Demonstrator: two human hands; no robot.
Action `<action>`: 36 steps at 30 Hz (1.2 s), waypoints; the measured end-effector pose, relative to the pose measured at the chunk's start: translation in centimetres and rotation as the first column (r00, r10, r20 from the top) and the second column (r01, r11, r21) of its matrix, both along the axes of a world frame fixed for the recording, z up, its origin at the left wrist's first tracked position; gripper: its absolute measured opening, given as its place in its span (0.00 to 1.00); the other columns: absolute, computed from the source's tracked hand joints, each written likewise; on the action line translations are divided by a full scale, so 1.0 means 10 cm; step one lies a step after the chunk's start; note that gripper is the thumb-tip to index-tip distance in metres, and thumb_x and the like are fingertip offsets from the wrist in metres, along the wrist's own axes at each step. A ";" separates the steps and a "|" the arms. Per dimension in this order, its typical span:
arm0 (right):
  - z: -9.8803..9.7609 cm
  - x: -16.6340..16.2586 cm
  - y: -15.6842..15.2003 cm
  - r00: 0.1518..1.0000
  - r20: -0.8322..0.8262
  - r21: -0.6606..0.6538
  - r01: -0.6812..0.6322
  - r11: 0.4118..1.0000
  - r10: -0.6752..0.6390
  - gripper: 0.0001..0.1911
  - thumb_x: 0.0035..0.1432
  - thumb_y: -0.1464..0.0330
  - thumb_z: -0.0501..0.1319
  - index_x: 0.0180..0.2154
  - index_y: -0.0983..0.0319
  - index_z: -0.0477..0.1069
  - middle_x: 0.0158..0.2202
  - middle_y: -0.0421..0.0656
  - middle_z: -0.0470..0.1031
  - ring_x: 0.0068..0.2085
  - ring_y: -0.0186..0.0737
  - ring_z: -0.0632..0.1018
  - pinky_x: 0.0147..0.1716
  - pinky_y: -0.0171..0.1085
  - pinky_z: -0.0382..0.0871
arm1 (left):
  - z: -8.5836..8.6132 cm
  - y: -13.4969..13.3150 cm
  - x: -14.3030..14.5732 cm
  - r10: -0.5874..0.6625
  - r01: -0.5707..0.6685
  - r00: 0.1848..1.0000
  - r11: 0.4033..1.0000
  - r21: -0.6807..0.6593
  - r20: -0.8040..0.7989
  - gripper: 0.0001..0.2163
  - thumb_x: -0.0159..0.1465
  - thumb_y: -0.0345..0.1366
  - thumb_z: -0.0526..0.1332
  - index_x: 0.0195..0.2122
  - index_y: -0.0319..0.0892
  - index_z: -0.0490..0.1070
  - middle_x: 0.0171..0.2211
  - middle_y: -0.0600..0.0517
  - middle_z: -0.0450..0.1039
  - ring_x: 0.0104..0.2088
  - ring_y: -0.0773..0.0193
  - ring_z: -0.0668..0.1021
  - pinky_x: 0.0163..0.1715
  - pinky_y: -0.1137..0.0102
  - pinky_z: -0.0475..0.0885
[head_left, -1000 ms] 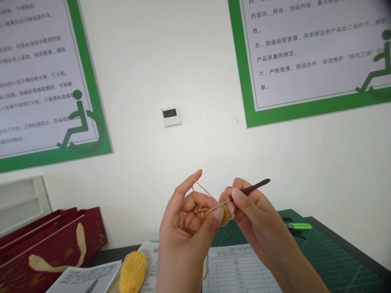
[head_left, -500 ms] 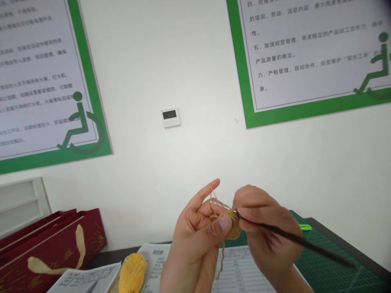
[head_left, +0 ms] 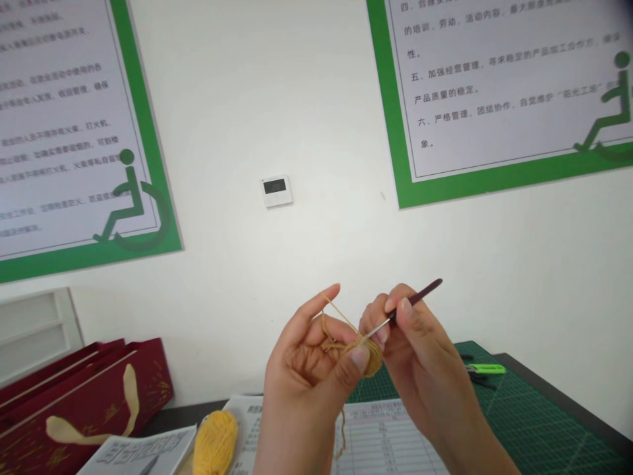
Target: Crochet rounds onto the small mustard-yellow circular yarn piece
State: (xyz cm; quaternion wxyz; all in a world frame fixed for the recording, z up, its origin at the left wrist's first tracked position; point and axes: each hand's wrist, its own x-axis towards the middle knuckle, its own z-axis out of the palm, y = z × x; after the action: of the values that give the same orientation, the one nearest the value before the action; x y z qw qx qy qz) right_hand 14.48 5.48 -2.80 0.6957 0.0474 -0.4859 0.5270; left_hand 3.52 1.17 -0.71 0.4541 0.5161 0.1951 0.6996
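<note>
My left hand (head_left: 311,369) pinches a small round piece of yellow-brown crochet (head_left: 372,360) between thumb and fingers. A strand of yarn (head_left: 341,313) runs tight from its raised index finger down to the piece, and a loose tail hangs below. My right hand (head_left: 415,343) is closed around a crochet hook (head_left: 410,298) with a dark handle that points up to the right. The metal shaft of the hook slants down to the upper edge of the crochet; its tip is hidden in the stitches.
A yellow yarn ball (head_left: 215,441) lies on the left beside printed sheets (head_left: 390,439). Dark red gift bags (head_left: 93,402) stand further left. A green cutting mat (head_left: 534,415) lies right, with a bright green cutter (head_left: 487,369) on it. Behind is a wall with a thermostat (head_left: 276,190).
The hook's handle has swung from pointing down right to pointing up right as my right hand turned. Its tip has gone down to the crochet. My left hand has shifted slightly left.
</note>
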 end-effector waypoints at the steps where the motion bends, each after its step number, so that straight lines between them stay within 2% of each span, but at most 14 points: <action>1: -0.01 -0.01 0.01 0.998 0.005 0.022 0.062 0.998 -0.062 0.11 0.70 0.61 0.58 0.35 0.58 0.70 0.31 0.38 0.72 0.35 0.34 0.73 0.37 0.33 0.69 | -0.01 0.01 0.01 0.032 -0.032 0.999 0.999 0.011 -0.004 0.25 0.56 0.25 0.73 0.56 0.44 0.76 0.28 0.55 0.75 0.28 0.68 0.77 0.33 0.73 0.74; 4: -0.05 -0.03 0.02 0.963 0.011 0.112 0.267 0.957 -0.270 0.06 0.68 0.62 0.61 0.38 0.56 0.73 0.37 0.39 0.77 0.41 0.34 0.76 0.43 0.33 0.70 | -0.01 0.01 0.04 0.088 -0.088 0.996 0.996 0.028 -0.014 0.26 0.56 0.26 0.73 0.55 0.44 0.75 0.28 0.55 0.75 0.29 0.68 0.78 0.34 0.72 0.74; 6: -0.07 -0.02 0.03 0.943 0.005 0.139 0.329 0.934 -0.333 0.05 0.69 0.62 0.61 0.39 0.55 0.73 0.36 0.38 0.78 0.40 0.33 0.77 0.42 0.33 0.70 | -0.01 0.01 0.05 0.107 -0.106 0.994 0.994 0.026 -0.017 0.25 0.56 0.26 0.73 0.55 0.44 0.75 0.28 0.55 0.75 0.29 0.67 0.78 0.34 0.72 0.75; 12: -0.06 0.04 0.05 0.939 0.001 0.129 0.341 0.931 -0.344 0.06 0.70 0.62 0.59 0.39 0.55 0.71 0.33 0.36 0.79 0.37 0.32 0.78 0.40 0.32 0.70 | 0.01 -0.02 0.05 0.135 -0.135 0.991 0.991 0.009 -0.016 0.24 0.55 0.25 0.73 0.53 0.44 0.77 0.28 0.55 0.76 0.28 0.68 0.78 0.34 0.73 0.75; 20: -0.03 0.11 0.08 0.902 -0.010 0.251 0.420 0.872 -0.431 0.04 0.71 0.65 0.58 0.41 0.56 0.70 0.35 0.38 0.79 0.38 0.34 0.79 0.42 0.35 0.72 | 0.01 -0.01 0.07 0.190 -0.189 0.982 0.981 0.048 -0.007 0.23 0.54 0.23 0.73 0.51 0.44 0.78 0.28 0.55 0.77 0.28 0.69 0.78 0.34 0.75 0.75; 25: -0.03 0.16 0.01 0.830 -0.025 0.347 0.530 0.774 -0.557 0.04 0.71 0.70 0.56 0.42 0.57 0.70 0.35 0.40 0.77 0.39 0.36 0.80 0.41 0.38 0.73 | 0.00 0.00 0.06 0.229 -0.226 0.972 0.972 0.061 -0.042 0.23 0.55 0.25 0.73 0.52 0.45 0.77 0.28 0.55 0.78 0.30 0.68 0.79 0.35 0.74 0.75; 32: -0.03 0.21 -0.01 0.734 -0.017 0.466 0.607 0.644 -0.679 0.09 0.68 0.76 0.54 0.44 0.59 0.70 0.38 0.42 0.78 0.41 0.40 0.79 0.41 0.42 0.73 | 0.00 0.00 0.07 0.283 -0.276 0.957 0.957 0.088 -0.067 0.22 0.56 0.26 0.73 0.52 0.45 0.77 0.29 0.55 0.78 0.30 0.68 0.78 0.34 0.76 0.74; 34: -0.03 0.22 0.00 0.691 -0.032 0.506 0.634 0.585 -0.722 0.11 0.66 0.79 0.55 0.44 0.59 0.70 0.38 0.42 0.78 0.41 0.41 0.79 0.40 0.44 0.73 | 0.00 0.00 0.08 0.285 -0.278 0.956 0.955 0.098 -0.066 0.22 0.56 0.25 0.73 0.51 0.44 0.77 0.29 0.55 0.78 0.30 0.69 0.78 0.34 0.76 0.74; 36: 0.00 0.25 -0.01 0.629 -0.033 0.573 0.649 0.500 -0.777 0.13 0.64 0.80 0.56 0.44 0.60 0.71 0.37 0.43 0.79 0.41 0.41 0.79 0.41 0.45 0.73 | 0.00 0.00 0.08 0.284 -0.277 0.957 0.955 0.103 -0.063 0.21 0.56 0.25 0.72 0.51 0.44 0.77 0.29 0.55 0.78 0.30 0.69 0.78 0.34 0.77 0.74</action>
State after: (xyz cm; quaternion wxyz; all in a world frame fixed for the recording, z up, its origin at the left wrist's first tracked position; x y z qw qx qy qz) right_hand 16.96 5.33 -2.81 0.7469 -0.0282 -0.6635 0.0337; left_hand 4.28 1.14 -0.74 0.3177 0.5303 0.2512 0.7448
